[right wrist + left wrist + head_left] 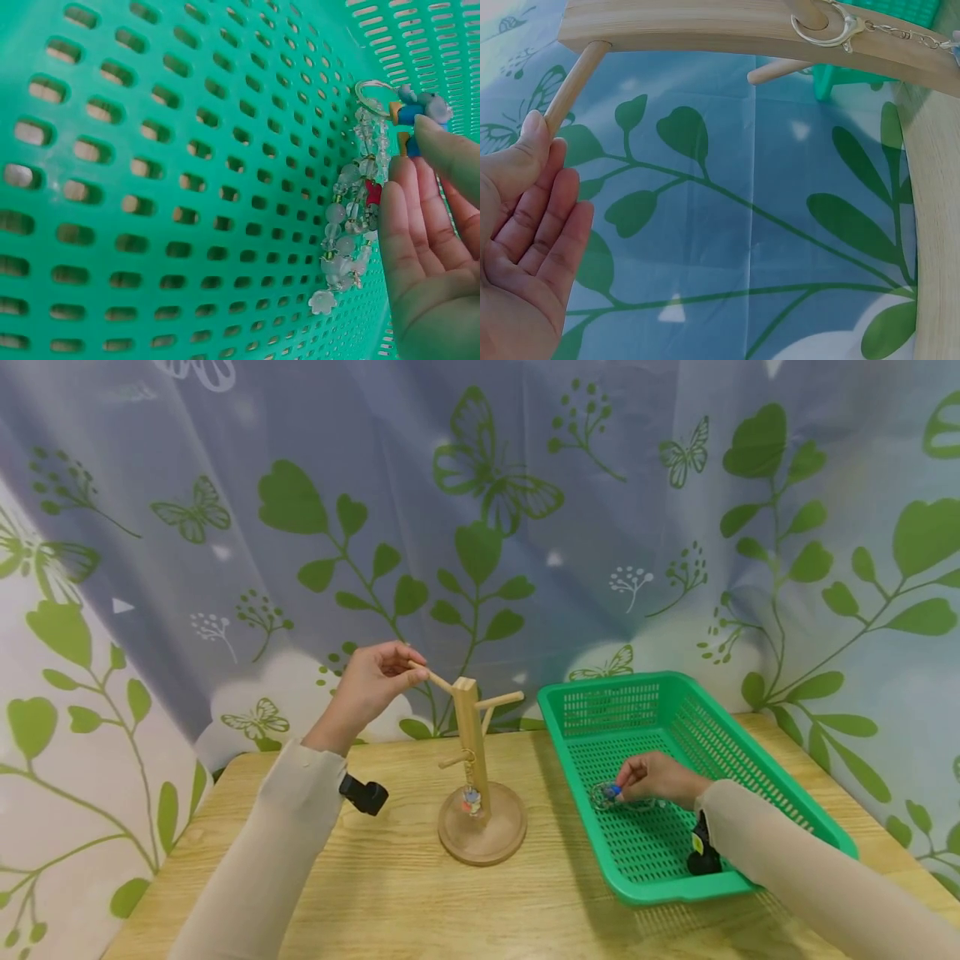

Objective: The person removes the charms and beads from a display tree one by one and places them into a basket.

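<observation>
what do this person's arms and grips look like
The left sleeve and right sleeve are long and plain beige. There is also a small black left-wrist device and a black right-wrist device with a yellow mark. The left grip and right grip wear no gloves.

Made of smooth, matt wood: rack [467, 718], centre of frame; of glossy plastic: basket [675, 891], right; of shiny metal: clasp [855, 25], left-wrist view, upper right; glossy, translucent: beads [335, 214].
</observation>
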A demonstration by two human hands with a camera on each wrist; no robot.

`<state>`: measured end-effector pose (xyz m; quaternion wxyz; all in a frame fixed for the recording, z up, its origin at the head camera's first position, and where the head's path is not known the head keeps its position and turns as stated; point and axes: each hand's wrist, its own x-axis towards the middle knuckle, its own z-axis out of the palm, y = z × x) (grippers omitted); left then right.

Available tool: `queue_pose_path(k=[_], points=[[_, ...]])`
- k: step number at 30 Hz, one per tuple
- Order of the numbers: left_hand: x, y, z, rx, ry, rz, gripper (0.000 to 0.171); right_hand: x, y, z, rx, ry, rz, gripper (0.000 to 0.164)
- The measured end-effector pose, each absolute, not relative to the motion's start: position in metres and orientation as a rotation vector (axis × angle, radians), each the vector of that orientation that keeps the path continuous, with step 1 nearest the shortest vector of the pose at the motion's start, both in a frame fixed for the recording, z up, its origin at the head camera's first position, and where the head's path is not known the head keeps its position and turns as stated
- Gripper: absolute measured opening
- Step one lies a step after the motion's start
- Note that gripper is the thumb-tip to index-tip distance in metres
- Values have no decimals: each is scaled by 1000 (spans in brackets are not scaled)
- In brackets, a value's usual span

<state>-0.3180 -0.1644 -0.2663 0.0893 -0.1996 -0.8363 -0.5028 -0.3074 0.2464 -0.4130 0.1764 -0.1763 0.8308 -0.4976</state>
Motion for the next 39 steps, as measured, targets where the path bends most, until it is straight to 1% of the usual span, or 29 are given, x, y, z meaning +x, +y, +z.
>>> queue_pose_path(k=[3, 10, 14, 21, 30, 35, 39], points=[[-318, -165, -268, -597, -2480, -1509, 24, -307, 246, -412, -478, 2364, -1401, 15], [-315, -163, -269, -538, -2476, -1561, 24, -306, 243, -405, -465, 2361, -1389, 31], [-311, -161, -269, -503, -2461, -1585, 24, -303, 238, -395, -486, 2364, -1427, 34], [-303, -157, -269, -415, -2409, -1635, 22, -293, 223, -373, -548, 2384, -1465, 28], [-296, -152, -267, -398, -2361, -1705, 22, -284, 203, -341, -542, 2408, -1502, 31], [-292, -152, -268, -364, -2338, -1731, 20, -275, 187, -331, -598, 2383, -1554, 32], [-291, -152, -269, -347, -2322, -1745, 22, -265, 172, -326, -616, 2358, -1619, 29]])
